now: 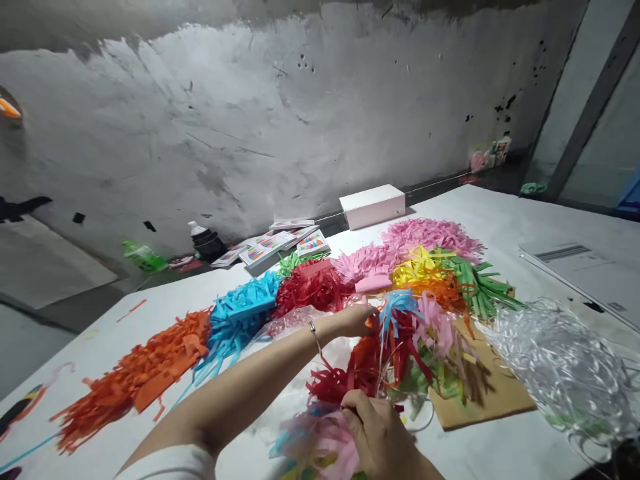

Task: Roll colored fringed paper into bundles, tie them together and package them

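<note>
My left hand [359, 320] reaches across the table, its fingers closed beside orange paper at the edge of a multicoloured tassel bunch; what it pinches is hidden. Lower down, my right hand [383, 433] has its thumb and fingers pressed together at the strung tassels. Between the hands lie red tassels [363, 367], and a light blue tassel [399, 303] stands above. A pink tassel [333, 437] with blue and yellow strips is beside my right hand. Pink and green strips [440, 373] spread over a brown cardboard piece [493, 393].
Piles of orange [145, 360], blue [245, 307], red [315, 287] and pink tassels [430, 237] cross the table. A white box [373, 207] and printed packs [270, 247] stand behind. Tangled silvery ribbon [560, 360] lies at the right, near a flat grey-white package [585, 273].
</note>
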`<state>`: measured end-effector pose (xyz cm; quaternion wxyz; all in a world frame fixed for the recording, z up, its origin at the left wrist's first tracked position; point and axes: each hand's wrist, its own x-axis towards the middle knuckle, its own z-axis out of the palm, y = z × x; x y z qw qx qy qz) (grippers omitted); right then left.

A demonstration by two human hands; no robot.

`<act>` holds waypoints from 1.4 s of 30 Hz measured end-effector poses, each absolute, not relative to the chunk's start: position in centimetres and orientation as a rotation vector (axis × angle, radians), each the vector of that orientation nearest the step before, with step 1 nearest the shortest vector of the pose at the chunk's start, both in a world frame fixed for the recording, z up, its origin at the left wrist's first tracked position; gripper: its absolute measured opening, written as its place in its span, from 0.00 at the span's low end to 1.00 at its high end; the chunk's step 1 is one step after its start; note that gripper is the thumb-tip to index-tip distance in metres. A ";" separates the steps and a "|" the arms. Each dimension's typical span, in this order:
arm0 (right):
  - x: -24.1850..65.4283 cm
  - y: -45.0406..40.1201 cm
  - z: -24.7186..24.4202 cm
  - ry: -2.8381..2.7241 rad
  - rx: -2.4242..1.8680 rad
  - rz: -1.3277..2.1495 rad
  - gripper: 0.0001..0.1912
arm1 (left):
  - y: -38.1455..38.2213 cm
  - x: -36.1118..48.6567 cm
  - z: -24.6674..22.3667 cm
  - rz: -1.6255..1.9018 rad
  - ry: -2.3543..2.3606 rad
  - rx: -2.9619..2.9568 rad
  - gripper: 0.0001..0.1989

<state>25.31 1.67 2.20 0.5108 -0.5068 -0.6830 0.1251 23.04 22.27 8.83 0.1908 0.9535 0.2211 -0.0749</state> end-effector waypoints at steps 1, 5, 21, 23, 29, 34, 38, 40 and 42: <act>25.3 1.6 2.2 -1.645 -1.225 0.305 0.13 | 21.9 22.9 8.7 -0.231 0.626 2.644 0.16; 25.6 1.7 2.3 -1.625 -1.232 0.306 0.14 | 21.2 22.1 11.4 -0.104 0.659 2.557 0.11; 27.2 1.0 3.1 -1.366 -1.205 0.234 0.07 | 12.0 2.8 17.9 0.800 0.908 1.533 0.20; 26.5 0.0 4.5 -1.419 -1.125 0.241 0.05 | 9.7 1.4 15.9 0.858 0.923 1.435 0.22; 21.0 -1.2 8.4 -1.768 -0.816 0.346 0.12 | 4.0 -1.1 10.4 0.934 0.863 1.298 0.25; 17.5 -0.8 6.6 -1.893 -0.799 0.350 0.14 | 1.4 -4.0 8.0 1.123 1.142 1.527 0.14; 15.3 -1.2 5.1 -1.983 -0.850 0.217 0.15 | -0.4 -5.7 7.6 1.164 1.364 1.937 0.17; 14.1 -1.3 5.3 -2.004 -0.807 0.292 0.15 | -1.0 -5.8 7.4 1.011 1.185 2.081 0.21; 13.1 -1.3 6.0 -1.989 -0.750 0.416 0.15 | -1.2 -5.7 7.2 0.923 1.061 2.083 0.19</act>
